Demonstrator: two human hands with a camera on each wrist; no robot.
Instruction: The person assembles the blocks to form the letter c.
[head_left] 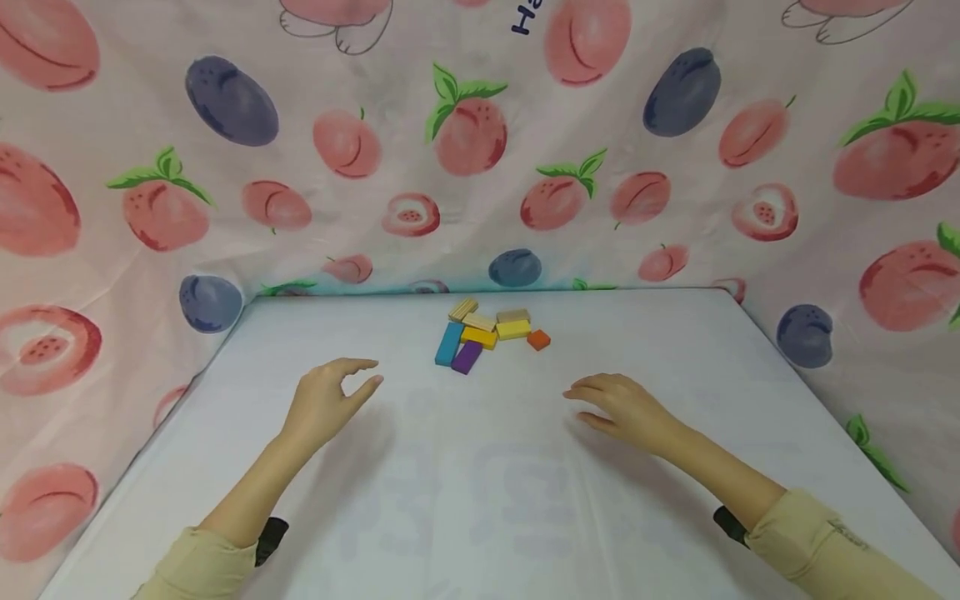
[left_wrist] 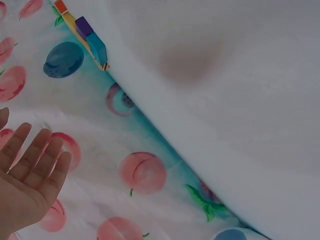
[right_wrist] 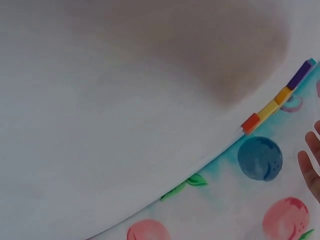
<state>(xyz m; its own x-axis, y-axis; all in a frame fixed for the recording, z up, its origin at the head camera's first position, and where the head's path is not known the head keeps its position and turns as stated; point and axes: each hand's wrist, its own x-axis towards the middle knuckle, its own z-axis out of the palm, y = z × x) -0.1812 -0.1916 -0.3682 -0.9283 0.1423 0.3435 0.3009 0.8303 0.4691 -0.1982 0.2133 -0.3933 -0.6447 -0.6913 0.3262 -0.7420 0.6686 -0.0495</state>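
Several small blocks lie in a loose cluster near the far edge of the table. Among them are a blue block point(head_left: 449, 344), a purple block point(head_left: 467, 357), an orange-yellow block point(head_left: 478, 337), a light yellow block point(head_left: 513, 329), a red-orange block point(head_left: 538, 340) and a few plain wood-coloured blocks point(head_left: 462, 310). My left hand point(head_left: 326, 400) hovers to the left and nearer, thumb and fingers apart, holding nothing. Off to the right, my right hand point(head_left: 622, 410) is also raised above the table with relaxed fingers and nothing in them. Neither hand touches a block.
A white cloth covers the table point(head_left: 480, 483). Behind it and along both sides hangs a curtain point(head_left: 465, 208) printed with peaches and plums, meeting the table's far edge just beyond the blocks.
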